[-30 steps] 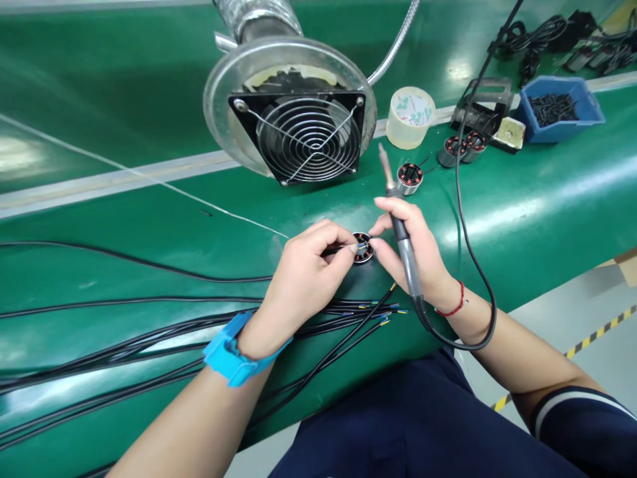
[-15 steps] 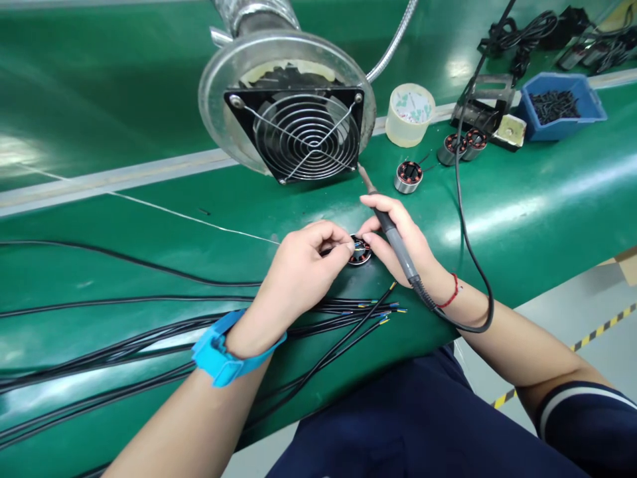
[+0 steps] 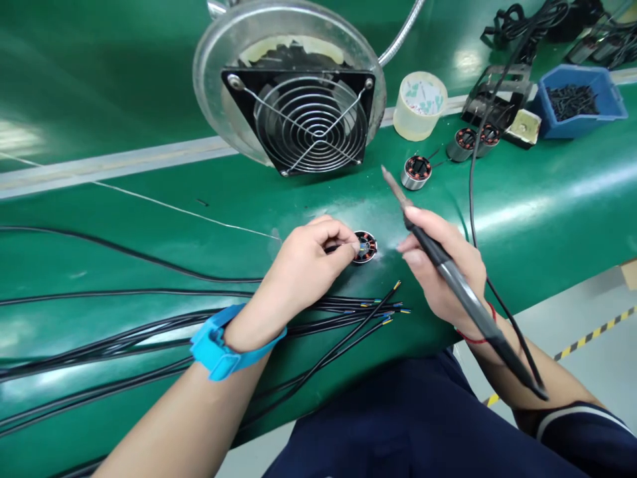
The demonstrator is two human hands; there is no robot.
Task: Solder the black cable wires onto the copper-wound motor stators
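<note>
Near the middle of the bench, my left hand (image 3: 313, 259) pinches the end of a black cable (image 3: 219, 277) at a round motor stator (image 3: 367, 248). Thin coloured wire ends show at the fingertips, over the stator's left side. My right hand (image 3: 442, 265) grips a soldering iron (image 3: 448, 265), its tip raised up and to the left, apart from the stator. A thin strand of solder wire (image 3: 199, 214) runs from the left to just behind my left hand. Below my hands lie several black cables (image 3: 343, 307) with stripped coloured ends.
A round fume extractor fan (image 3: 318, 126) hangs over the bench's back. Behind my right hand are a tape roll (image 3: 421, 106), another stator (image 3: 416, 172), two more by the iron stand (image 3: 497, 99), and a blue bin (image 3: 580, 99) of black pieces.
My right hand has moved right, away from the stator, carrying the soldering iron. My left hand has stayed at the stator. The view has shifted slightly.
</note>
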